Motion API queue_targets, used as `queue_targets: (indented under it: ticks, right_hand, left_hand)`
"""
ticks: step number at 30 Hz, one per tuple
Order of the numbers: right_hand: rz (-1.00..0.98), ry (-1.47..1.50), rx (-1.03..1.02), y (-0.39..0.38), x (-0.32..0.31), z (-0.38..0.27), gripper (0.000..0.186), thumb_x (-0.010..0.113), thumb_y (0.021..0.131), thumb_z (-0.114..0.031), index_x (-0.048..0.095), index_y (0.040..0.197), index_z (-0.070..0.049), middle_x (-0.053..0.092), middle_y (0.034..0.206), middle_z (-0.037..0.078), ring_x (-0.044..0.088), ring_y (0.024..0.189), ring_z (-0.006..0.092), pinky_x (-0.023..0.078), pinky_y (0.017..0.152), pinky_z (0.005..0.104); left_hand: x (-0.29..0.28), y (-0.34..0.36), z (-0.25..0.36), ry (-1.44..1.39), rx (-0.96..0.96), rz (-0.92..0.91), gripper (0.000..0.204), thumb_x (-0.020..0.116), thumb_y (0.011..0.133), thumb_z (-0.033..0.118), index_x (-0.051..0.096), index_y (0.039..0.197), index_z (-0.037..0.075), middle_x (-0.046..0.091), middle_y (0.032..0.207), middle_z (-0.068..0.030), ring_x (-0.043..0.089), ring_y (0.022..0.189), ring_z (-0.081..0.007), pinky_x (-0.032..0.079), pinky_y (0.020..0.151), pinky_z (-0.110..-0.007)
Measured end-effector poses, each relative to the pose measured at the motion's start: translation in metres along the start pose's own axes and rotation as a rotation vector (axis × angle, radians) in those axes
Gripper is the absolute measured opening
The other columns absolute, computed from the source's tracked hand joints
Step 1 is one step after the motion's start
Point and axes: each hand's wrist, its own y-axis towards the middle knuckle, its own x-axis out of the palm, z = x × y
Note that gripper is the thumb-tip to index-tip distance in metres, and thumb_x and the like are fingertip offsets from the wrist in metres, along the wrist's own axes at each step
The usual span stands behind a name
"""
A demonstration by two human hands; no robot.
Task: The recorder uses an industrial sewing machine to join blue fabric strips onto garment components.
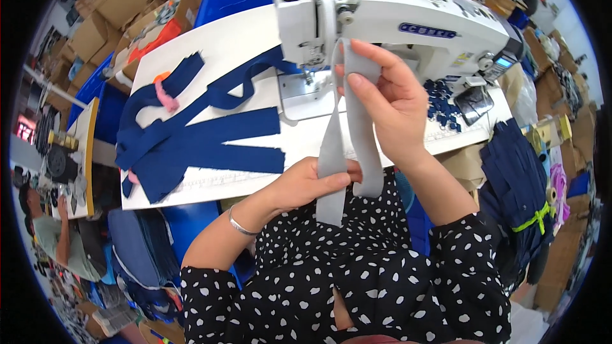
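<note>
A long grey fabric strip (362, 146) hangs doubled in front of a white sewing machine (370, 9). My right hand (386, 105) grips its upper folded end between thumb and fingers, raised before the machine's needle area. Lower, near the table's front edge, my left hand (325, 181) is closed on the same strip, whose ends dangle below it. Navy fabric strips (229, 121) lie spread across the white table (242, 32) to the left, with pink pieces (167, 95) among them. Several small navy pieces (440, 99) and a dark rectangular item (473, 105) lie right of the machine.
Cardboard boxes (95, 35) and blue bins (102, 111) surround the table. Bundled navy fabric (515, 178), tied in bright green, hangs at the right. At far left, another person (60, 245) works at a separate table (83, 159). Folded blue fabric (140, 251) is stacked below left.
</note>
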Motion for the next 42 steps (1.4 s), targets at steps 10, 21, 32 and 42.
queue_targets:
  ticks: [10, 21, 32, 42]
  right_hand:
    - [0.222, -0.111, -0.119, 0.004, -0.047, 0.018, 0.035, 0.062, 0.095, 0.005, 0.059, 0.130, 0.003, 0.066, 0.121, 0.010, 0.066, 0.108, 0.0157, 0.057, 0.088, 0.0279]
    - [-0.103, -1.313, -0.080, -0.050, -0.101, 0.039, 0.033, 0.073, 0.084, -0.009, 0.070, 0.117, -0.009, 0.067, 0.104, 0.011, 0.066, 0.086, 0.0300, 0.053, 0.073, 0.0373]
    - [-0.318, -1.100, -0.281, -0.058, -0.077, 0.072, 0.017, 0.073, 0.082, -0.013, 0.070, 0.098, -0.009, 0.066, 0.096, 0.004, 0.062, 0.089, 0.0248, 0.047, 0.079, 0.0376]
    - [0.136, -1.264, -0.050, -0.094, -0.178, 0.001, 0.017, 0.070, 0.086, -0.008, 0.074, 0.103, -0.009, 0.072, 0.108, 0.009, 0.066, 0.102, 0.0284, 0.051, 0.091, 0.0402]
  left_hand:
    - [-0.012, 0.031, 0.017, 0.075, -0.285, 0.085, 0.040, 0.077, 0.089, 0.016, 0.066, 0.122, -0.003, 0.071, 0.114, -0.0072, 0.065, 0.103, -0.0128, 0.051, 0.094, -0.029]
    - [-0.075, 0.091, 0.074, 1.012, -0.345, 0.012, 0.039, 0.074, 0.084, 0.031, 0.070, 0.104, -0.003, 0.072, 0.092, -0.0155, 0.068, 0.087, -0.0276, 0.052, 0.081, -0.035]
    - [-0.101, 0.062, 0.059, 0.854, -0.083, 0.258, 0.042, 0.062, 0.084, 0.012, 0.060, 0.124, 0.001, 0.069, 0.110, -0.0150, 0.067, 0.093, -0.0226, 0.054, 0.082, -0.033]
    - [-0.130, 0.055, 0.029, 0.603, 0.016, 0.454, 0.026, 0.067, 0.088, 0.005, 0.065, 0.114, 0.000, 0.061, 0.090, 0.0012, 0.049, 0.073, -0.0060, 0.041, 0.066, -0.020]
